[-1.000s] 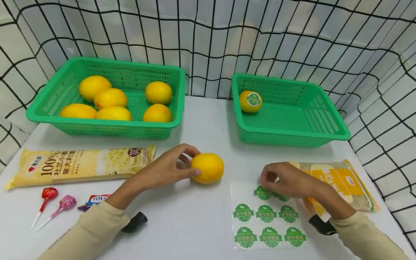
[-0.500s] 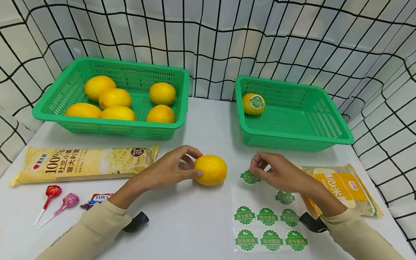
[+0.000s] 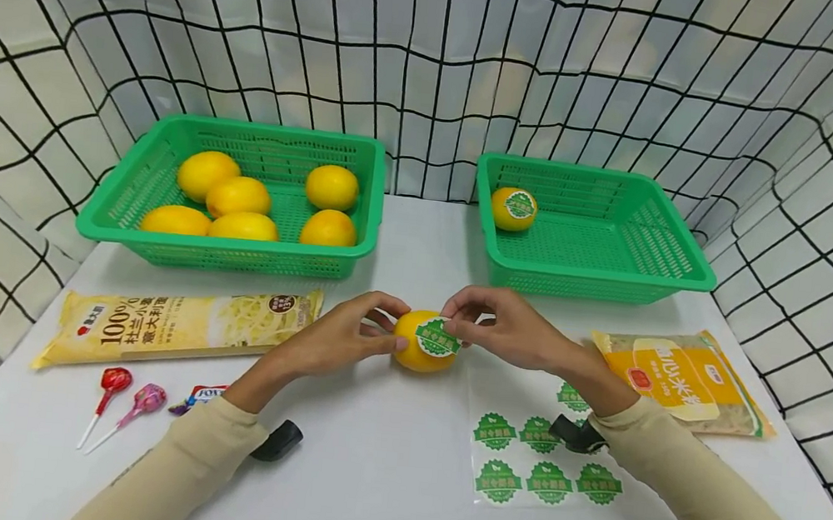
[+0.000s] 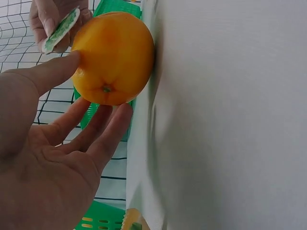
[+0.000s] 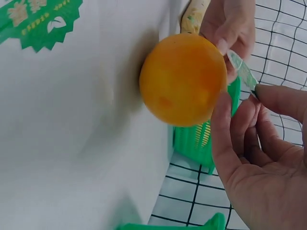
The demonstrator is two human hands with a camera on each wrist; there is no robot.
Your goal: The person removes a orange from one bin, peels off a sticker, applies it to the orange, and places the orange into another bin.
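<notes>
My left hand (image 3: 337,338) holds an orange (image 3: 417,362) at the middle of the table, thumb on the near side and fingertips on the far side. In the left wrist view, the stem end of the orange (image 4: 112,57) shows. My right hand (image 3: 511,328) pinches a round green sticker (image 3: 437,337) between thumb and finger. From the head view the sticker overlaps the orange's top right. The right wrist view shows the sticker (image 5: 242,72) edge-on, tilted beside the fruit, one right fingertip right at the peel. A clear sheet (image 3: 515,459) of green stickers lies under my right forearm.
The left green basket (image 3: 236,260) holds several oranges; the right green basket (image 3: 572,285) holds one stickered orange (image 3: 504,211). A pasta bag (image 3: 176,327), two lollipops (image 3: 115,380) and a small candy packet (image 3: 202,395) lie left, a yellow bag (image 3: 683,382) right. Black netting (image 3: 437,78) surrounds the table.
My right hand has peeled a sticker off the sheet and carried it left to the orange. The left hand keeps its hold on the orange in place.
</notes>
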